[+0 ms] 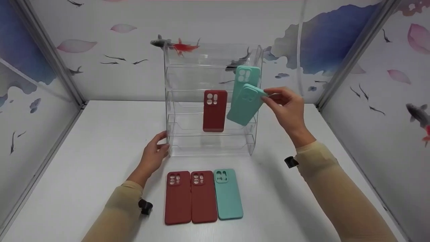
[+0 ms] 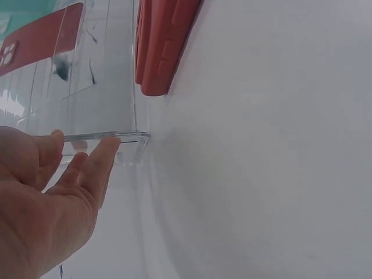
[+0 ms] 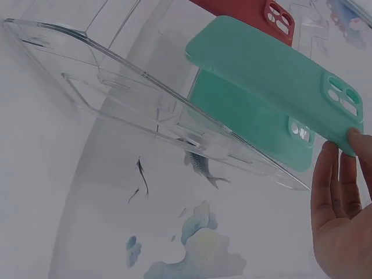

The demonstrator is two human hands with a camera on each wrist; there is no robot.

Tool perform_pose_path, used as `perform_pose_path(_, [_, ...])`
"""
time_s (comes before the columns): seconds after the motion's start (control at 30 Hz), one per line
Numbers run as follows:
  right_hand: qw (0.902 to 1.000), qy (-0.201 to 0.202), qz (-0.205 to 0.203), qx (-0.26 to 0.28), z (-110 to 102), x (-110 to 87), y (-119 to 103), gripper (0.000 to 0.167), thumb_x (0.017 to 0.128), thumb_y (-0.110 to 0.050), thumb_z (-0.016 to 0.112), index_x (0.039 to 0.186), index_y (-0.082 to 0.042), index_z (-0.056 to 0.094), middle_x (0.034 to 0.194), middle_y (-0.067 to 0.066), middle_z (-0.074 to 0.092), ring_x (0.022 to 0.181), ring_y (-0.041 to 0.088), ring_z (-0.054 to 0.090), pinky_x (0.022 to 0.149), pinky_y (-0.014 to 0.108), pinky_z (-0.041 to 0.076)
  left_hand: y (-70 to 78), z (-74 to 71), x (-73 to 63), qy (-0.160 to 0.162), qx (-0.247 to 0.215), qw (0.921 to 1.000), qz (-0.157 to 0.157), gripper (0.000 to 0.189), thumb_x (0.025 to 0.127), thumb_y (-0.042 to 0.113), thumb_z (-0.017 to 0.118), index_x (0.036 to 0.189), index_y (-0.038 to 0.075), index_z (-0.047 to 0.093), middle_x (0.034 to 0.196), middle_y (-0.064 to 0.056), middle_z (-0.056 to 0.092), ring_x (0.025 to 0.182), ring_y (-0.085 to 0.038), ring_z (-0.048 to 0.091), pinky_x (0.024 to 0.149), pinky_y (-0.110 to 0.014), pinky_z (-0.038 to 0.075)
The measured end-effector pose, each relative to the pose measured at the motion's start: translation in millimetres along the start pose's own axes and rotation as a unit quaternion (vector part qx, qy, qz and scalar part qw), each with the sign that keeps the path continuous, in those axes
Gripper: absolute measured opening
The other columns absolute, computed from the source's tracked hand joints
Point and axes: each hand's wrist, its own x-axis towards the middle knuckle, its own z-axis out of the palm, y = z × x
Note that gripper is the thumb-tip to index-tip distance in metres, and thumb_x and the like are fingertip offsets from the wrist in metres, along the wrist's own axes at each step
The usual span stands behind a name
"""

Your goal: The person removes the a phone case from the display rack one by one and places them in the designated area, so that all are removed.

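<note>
My right hand (image 1: 287, 107) pinches a mint-green phone case (image 1: 247, 106) by its top corner, between thumb and fingers. That case hangs tilted in front of the clear display rack (image 1: 210, 146). Behind it, partly covered, another mint-green phone case (image 1: 248, 74) leans upright in the rack's right part. A dark red phone case (image 1: 214, 111) stands in the rack to the left of both. Low on the rack's left side, my left hand (image 1: 155, 156) holds the edge of the side panel; in the left wrist view thumb and fingers (image 2: 100, 165) meet that edge.
On the white table (image 1: 100, 141) before the rack lie two dark red phone cases (image 1: 178, 201) (image 1: 204, 201) and a mint-green one (image 1: 229, 198), side by side. Patterned walls (image 1: 134, 77) enclose the table at the back and sides.
</note>
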Motion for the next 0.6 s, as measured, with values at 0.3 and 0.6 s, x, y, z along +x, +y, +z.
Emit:
perform_pose_path(0.3, [0.9946, -0.087, 0.053, 0.022, -11, -10.4, 3, 0.025, 0.092, -0.018, 0.080, 0.115, -0.007, 0.078, 0.106, 0.006, 0.076, 0.088, 0.013, 0.076, 0.083, 0.020, 0.064, -0.6, -0.3, 0.7, -0.002, -0.004, 1.0000, 0.000, 0.054, 0.110, 0.013, 0.048, 0.161, 0.011, 0.032, 0.165, -0.014, 0.035, 0.140, -0.035, 0.052, 0.113, -0.043, 0.054])
perform_pose_path(0.6, [0.9709, -0.197, 0.134, -0.018, -19, -28.7, 14, 0.029, 0.090, -0.028, 0.083, 0.113, -0.010, 0.078, 0.105, 0.011, 0.077, 0.089, 0.027, 0.077, 0.083, 0.024, 0.065, 1.2, 0.0, -0.9, 0.000, 0.002, 1.0000, -0.005, 0.054, 0.110, 0.015, 0.048, 0.161, 0.011, 0.032, 0.165, -0.014, 0.035, 0.140, -0.035, 0.052, 0.113, -0.042, 0.054])
